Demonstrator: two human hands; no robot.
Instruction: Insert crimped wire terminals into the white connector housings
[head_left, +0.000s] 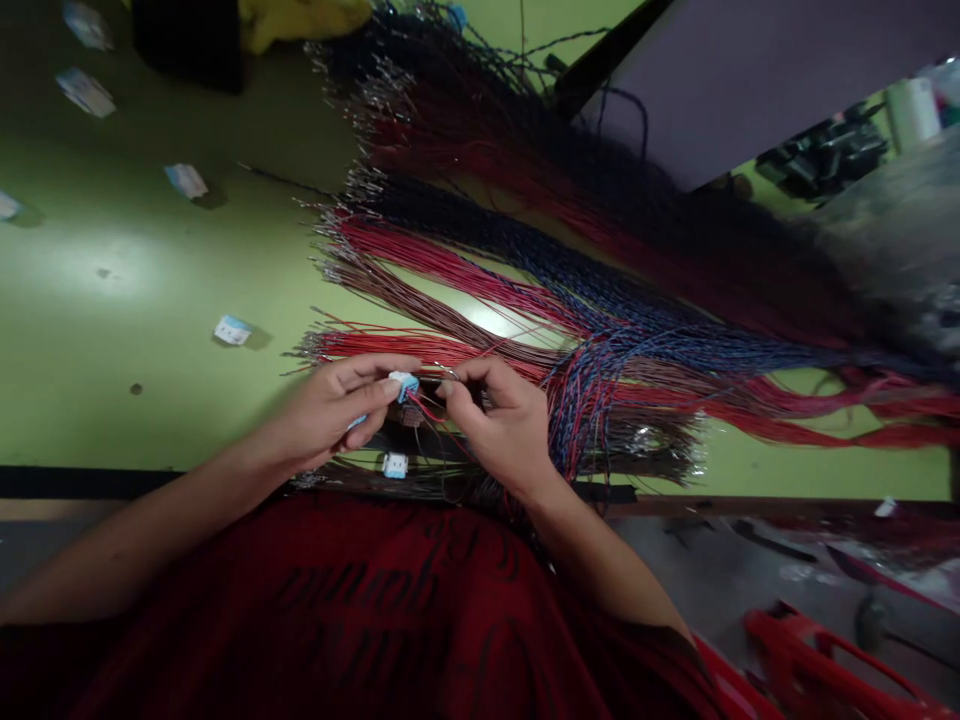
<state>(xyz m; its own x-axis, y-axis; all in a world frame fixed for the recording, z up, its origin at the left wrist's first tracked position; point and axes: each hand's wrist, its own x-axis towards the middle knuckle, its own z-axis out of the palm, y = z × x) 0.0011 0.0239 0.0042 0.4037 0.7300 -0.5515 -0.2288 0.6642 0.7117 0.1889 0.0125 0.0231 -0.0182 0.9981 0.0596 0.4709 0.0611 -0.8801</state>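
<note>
Spare connector (394,464): we are seeing it lying by the table's near edge.
Left hand (330,408): we are pinching a blue connector (403,384) in our fingertips.
Right hand (499,415): we are gripping a red wire (421,406) at that connector.
Wire bundles (570,290): they are fanning across the green table (112,300) beyond.

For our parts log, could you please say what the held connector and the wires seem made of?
Connector housing: likely moulded plastic, pale blue-white, matte, with boxy edges. Wires: seemingly plastic-insulated, red, blue and brown, thin and limp; their tips glint like bare metal.

Green table (112,300), red and blue wires (570,300) (twisted), red shirt (360,600)
</note>
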